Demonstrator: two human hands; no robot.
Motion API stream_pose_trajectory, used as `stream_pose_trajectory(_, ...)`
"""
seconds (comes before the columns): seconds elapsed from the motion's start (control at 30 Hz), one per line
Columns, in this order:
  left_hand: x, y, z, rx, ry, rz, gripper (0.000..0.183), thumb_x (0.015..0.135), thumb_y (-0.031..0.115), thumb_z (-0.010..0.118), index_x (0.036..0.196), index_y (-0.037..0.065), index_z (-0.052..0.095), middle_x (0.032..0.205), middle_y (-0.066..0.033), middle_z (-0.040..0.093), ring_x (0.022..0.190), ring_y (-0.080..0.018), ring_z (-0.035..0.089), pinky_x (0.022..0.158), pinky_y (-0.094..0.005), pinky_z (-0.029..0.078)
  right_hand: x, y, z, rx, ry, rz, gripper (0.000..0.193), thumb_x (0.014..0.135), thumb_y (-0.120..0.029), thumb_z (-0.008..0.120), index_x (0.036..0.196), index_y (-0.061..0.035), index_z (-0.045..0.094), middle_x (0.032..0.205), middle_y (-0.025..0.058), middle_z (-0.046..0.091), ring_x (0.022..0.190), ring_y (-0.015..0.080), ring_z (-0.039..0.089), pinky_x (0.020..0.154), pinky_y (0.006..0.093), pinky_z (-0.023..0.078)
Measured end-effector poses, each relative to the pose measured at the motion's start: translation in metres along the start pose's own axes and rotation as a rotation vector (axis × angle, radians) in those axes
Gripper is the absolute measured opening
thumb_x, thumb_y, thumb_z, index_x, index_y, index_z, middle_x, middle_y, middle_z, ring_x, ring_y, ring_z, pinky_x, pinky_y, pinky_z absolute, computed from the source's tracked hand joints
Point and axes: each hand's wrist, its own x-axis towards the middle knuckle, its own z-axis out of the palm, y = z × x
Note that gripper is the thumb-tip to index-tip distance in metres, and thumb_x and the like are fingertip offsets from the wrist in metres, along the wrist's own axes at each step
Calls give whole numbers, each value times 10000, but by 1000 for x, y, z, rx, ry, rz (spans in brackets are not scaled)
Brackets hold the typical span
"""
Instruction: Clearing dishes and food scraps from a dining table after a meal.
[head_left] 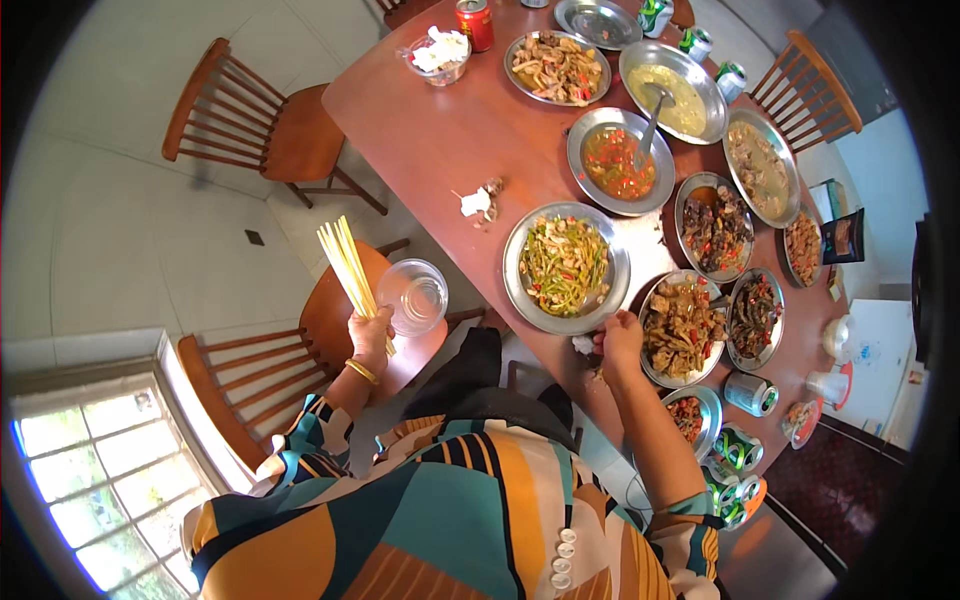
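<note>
A bundle of pale chopsticks [345,262] and a clear plastic bowl [416,296] are together in my left hand [371,333], whose fingers are wrapped round them beyond the table's edge. My right hand [621,346] is low over the near part of the table, fingers curled together. Close to its fingertips are a crumpled white tissue [583,344] and the rim of a metal plate of green stir-fry [564,264]. What those fingers hold, if anything, is hidden. On the hand's right side stands a plate of brown meat pieces [682,328].
Several metal dishes of food crowd the red-brown table [430,140], including a soup bowl [668,95] with a ladle [650,125]. Scraps with a tissue [478,203] lie nearer the left edge. Green cans [738,448] stand at right. A wooden chair [270,370] is beside my left arm.
</note>
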Motion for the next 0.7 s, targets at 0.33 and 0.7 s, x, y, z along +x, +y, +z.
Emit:
stream_pose_trajectory(0.33, 49, 33, -19, 38, -24, -18, 72, 730, 34, 597, 763, 47, 534, 580, -8, 509, 399, -81, 428, 371, -227, 351, -6, -38, 29, 132, -5, -105, 121, 883, -129, 441, 840, -49, 520, 639, 12, 488, 472, 100, 440, 436, 240, 365)
stream_pose_trajectory(0.7, 49, 20, -35, -173, 79, -57, 131, 727, 20, 599, 729, 72, 480, 564, -8, 473, 388, -87, 420, 361, -219, 340, 77, -130, 174, 239, -130, -45, 53, 856, -86, 458, 844, -51, 496, 607, 21, 475, 471, 119, 461, 412, 265, 414)
